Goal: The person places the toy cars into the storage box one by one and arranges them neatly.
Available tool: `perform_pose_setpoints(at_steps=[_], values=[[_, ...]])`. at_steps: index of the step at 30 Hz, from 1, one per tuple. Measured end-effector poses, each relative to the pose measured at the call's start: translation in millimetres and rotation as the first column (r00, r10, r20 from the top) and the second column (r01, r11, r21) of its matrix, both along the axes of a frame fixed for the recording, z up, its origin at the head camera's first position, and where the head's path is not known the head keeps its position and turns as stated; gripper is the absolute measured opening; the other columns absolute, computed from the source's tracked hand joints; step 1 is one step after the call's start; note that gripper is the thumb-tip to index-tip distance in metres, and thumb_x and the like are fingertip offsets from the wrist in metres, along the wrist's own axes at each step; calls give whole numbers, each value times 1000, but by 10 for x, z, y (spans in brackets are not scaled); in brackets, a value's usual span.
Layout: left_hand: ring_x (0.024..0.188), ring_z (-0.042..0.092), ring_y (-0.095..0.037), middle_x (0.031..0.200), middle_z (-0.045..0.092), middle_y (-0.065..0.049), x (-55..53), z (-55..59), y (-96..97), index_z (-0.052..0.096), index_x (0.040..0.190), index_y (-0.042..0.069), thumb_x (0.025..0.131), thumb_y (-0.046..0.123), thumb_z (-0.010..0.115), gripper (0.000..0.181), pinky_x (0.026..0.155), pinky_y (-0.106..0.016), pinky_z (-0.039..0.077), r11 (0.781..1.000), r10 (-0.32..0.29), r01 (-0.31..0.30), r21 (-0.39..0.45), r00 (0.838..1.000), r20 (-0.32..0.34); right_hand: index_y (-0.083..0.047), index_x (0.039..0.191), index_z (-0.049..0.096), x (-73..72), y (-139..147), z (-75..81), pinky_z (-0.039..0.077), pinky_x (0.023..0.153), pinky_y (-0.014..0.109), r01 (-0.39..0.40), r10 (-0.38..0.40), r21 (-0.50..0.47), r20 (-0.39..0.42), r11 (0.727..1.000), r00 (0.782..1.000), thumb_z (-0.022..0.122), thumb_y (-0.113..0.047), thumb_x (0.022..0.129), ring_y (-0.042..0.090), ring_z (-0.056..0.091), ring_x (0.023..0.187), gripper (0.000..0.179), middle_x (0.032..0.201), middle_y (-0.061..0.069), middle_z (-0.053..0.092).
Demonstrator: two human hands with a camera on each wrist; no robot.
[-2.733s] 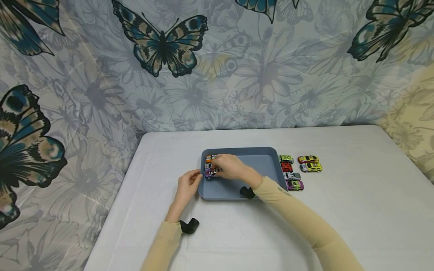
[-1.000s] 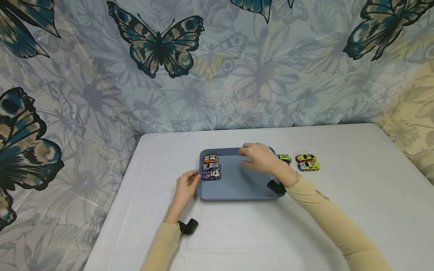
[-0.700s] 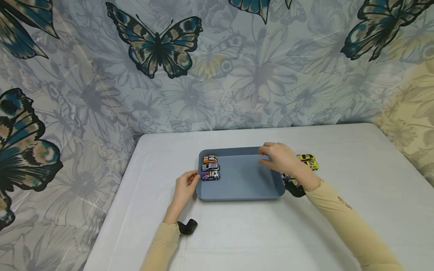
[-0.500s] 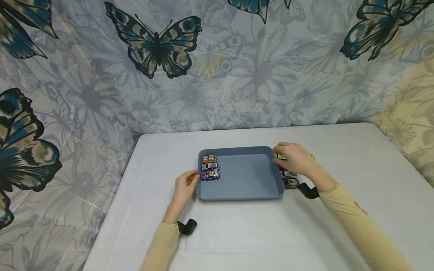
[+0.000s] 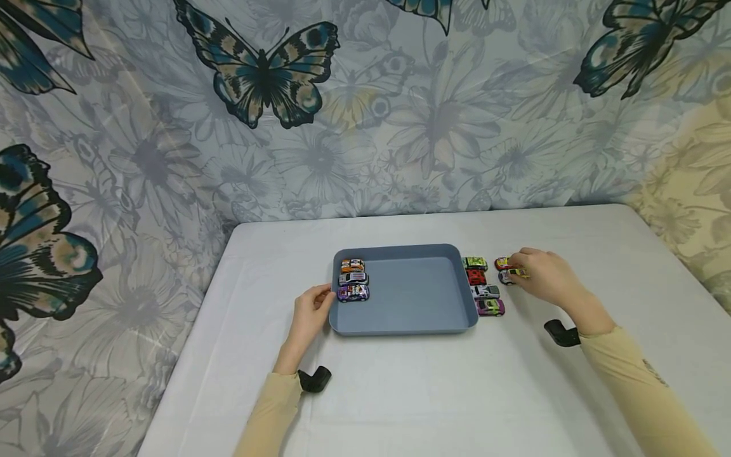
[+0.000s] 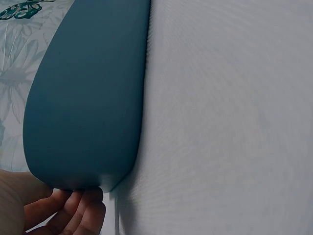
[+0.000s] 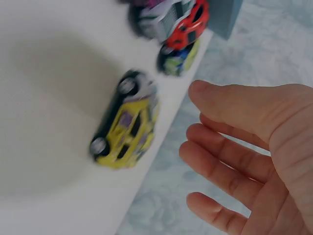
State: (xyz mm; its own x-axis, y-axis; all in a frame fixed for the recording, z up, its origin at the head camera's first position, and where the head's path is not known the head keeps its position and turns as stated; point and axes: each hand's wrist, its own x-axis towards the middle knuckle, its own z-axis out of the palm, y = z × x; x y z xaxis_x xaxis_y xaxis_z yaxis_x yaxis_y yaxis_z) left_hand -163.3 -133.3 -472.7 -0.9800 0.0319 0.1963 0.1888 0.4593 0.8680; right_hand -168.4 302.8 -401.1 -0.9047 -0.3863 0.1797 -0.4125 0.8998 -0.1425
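A grey-blue tray (image 5: 411, 320) lies on the table, with an orange toy car (image 5: 353, 265), a silver one (image 5: 353, 278) and a purple one (image 5: 353, 292) in a column along its left side. My left hand (image 5: 309, 315) pinches the tray's left edge; in the left wrist view, thumb and fingertips meet the tray's end wall (image 6: 83, 161). My right hand (image 5: 545, 276) is over two yellow toy cars right of the tray, partly covering them. In the right wrist view, its fingers (image 7: 230, 166) are loosely bent and apart from the nearer yellow car (image 7: 127, 129).
Against the tray's right side stand a green car (image 5: 474, 263), a red car (image 5: 476, 277), a white-grey car (image 5: 485, 292) and a purple-green car (image 5: 490, 308). A white cloth covers the table (image 5: 422, 393). Butterfly-patterned fabric (image 5: 365, 158) hangs behind it.
My right hand has left the purple car in the tray and moved right, past the tray's edge, to the two yellow cars. My left hand stays at the tray's left edge.
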Motion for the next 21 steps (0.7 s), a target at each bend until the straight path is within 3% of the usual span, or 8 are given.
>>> perform_pose_setpoints(at_steps=[8, 21], values=[[80, 61, -25, 93, 65, -18, 4, 10, 2, 62, 109, -11, 89, 5, 61, 25, 70, -30, 54, 1000, 2, -2, 5, 1000, 6, 3, 93, 68, -7, 177, -91, 48, 67, 53, 29, -29, -6, 3, 1000, 1000, 73, -5, 74, 36, 61, 77, 21, 88, 15, 64], [79, 61, -24, 92, 65, -18, 12, 6, -10, 62, 109, -11, 89, 5, 61, 26, 69, -28, 54, 1000, -8, 8, 14, 1000, -4, 7, 96, 66, -58, 253, -202, 48, 72, 52, 65, -62, -22, 104, 998, 993, 74, 0, 73, 39, 60, 83, 25, 92, 19, 62]])
